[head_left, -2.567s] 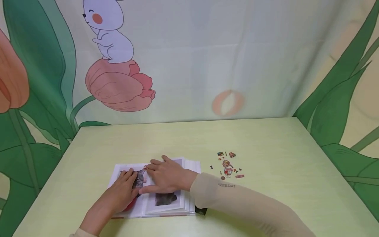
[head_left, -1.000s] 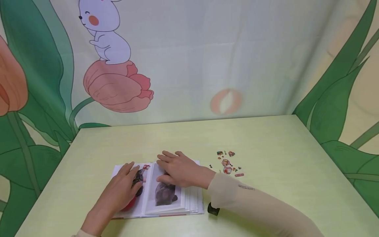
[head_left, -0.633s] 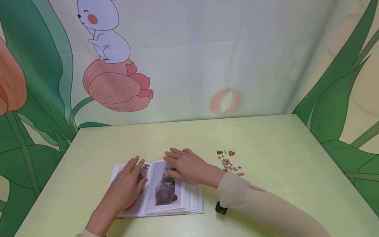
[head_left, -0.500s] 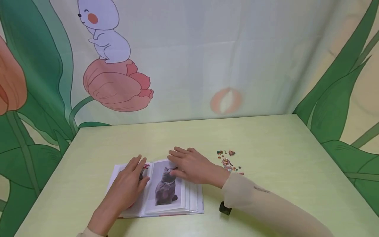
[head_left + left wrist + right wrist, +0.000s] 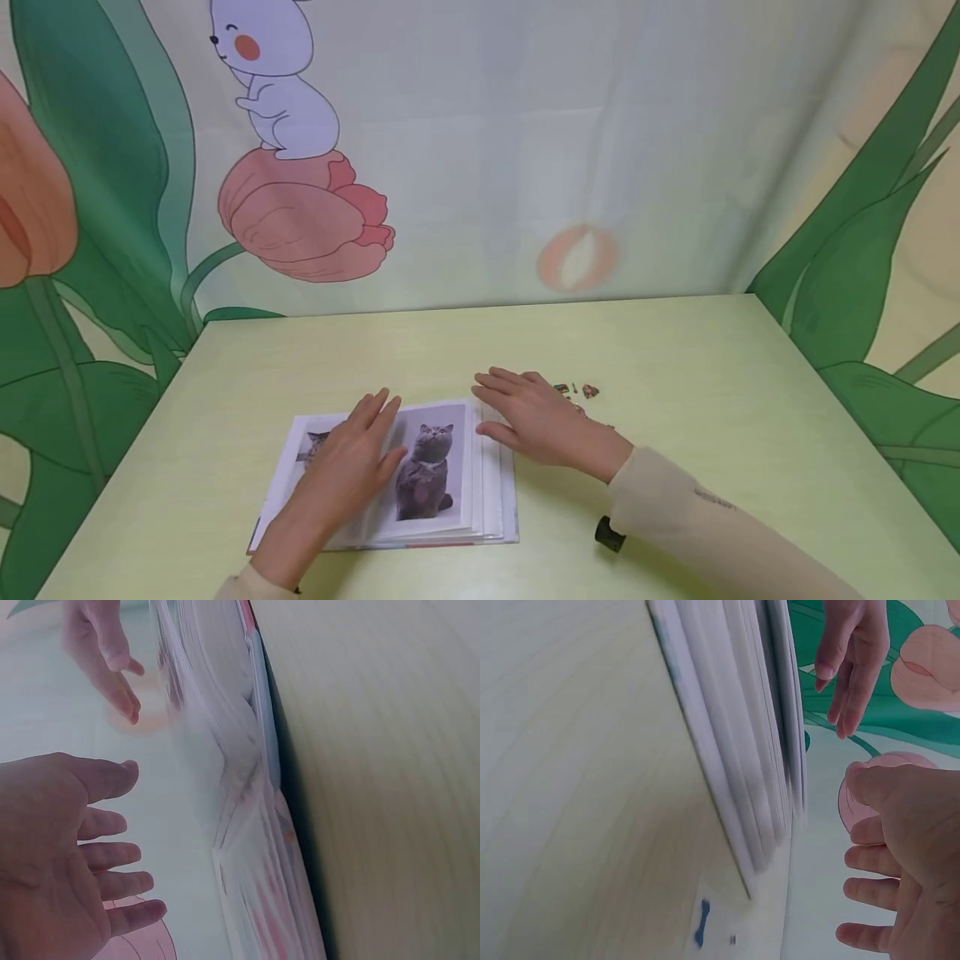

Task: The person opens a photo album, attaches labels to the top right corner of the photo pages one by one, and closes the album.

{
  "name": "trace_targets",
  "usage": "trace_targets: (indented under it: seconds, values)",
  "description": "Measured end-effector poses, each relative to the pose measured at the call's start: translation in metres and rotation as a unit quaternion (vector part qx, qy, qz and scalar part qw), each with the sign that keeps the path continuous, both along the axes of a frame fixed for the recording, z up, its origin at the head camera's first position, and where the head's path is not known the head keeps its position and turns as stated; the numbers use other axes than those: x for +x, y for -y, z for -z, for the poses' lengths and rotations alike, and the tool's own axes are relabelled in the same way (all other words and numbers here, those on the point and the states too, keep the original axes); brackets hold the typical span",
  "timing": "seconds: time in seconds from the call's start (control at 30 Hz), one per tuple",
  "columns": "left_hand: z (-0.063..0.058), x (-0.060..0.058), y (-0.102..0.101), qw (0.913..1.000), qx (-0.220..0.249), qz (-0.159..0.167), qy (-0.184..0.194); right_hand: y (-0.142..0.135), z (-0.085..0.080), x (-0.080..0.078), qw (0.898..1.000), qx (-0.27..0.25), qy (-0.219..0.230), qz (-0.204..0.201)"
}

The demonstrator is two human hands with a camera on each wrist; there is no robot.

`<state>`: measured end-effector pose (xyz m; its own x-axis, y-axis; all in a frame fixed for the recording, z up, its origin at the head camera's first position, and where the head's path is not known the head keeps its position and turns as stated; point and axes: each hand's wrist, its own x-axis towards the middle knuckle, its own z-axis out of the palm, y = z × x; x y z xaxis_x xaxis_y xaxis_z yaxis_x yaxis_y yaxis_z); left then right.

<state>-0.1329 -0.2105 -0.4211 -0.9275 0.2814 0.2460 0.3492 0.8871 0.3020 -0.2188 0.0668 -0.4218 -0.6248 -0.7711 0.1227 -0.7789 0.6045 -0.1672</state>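
A photo album (image 5: 382,533) lies spread on the table, with a grey cat photo (image 5: 424,475) on its right page. Part of a tabby cat photo (image 5: 313,446) shows on the left page. My left hand (image 5: 345,462) hovers over the left page and the gutter, hiding much of that page. Its fingers (image 5: 116,855) are straight and hold nothing; the left wrist view shows them apart from the pages. Past the album's right edge is my right hand (image 5: 540,421), raised with extended fingers and nothing in its grasp.
Several small loose stickers (image 5: 590,391) lie on the table behind my right hand, which covers most of them. A dark blue bone-shaped sticker (image 5: 702,924) shows beside the album in the right wrist view. A printed curtain (image 5: 480,150) hangs behind the table (image 5: 690,367).
My right hand has slid right off the right page, uncovering the grey cat photo. The left hand has shifted right toward the gutter, now covering the small red sticker seen there earlier.
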Motion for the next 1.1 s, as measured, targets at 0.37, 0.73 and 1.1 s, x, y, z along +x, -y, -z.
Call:
trace_targets:
  seconds: [0.37, 0.73, 1.1]
  values:
    - [-0.005, -0.006, -0.023, 0.9997, -0.01, 0.016, 0.015, -0.038, 0.006, 0.003, 0.998, -0.027, 0.027, 0.048]
    - [-0.009, -0.013, -0.049, 0.9984, -0.017, 0.034, 0.042, -0.069, 0.008, 0.002, 0.995, -0.039, 0.04, 0.086]
    - [-0.011, -0.023, -0.081, 0.996, -0.027, 0.07, 0.049, -0.095, 0.014, -0.004, 0.992, -0.06, 0.035, 0.104]
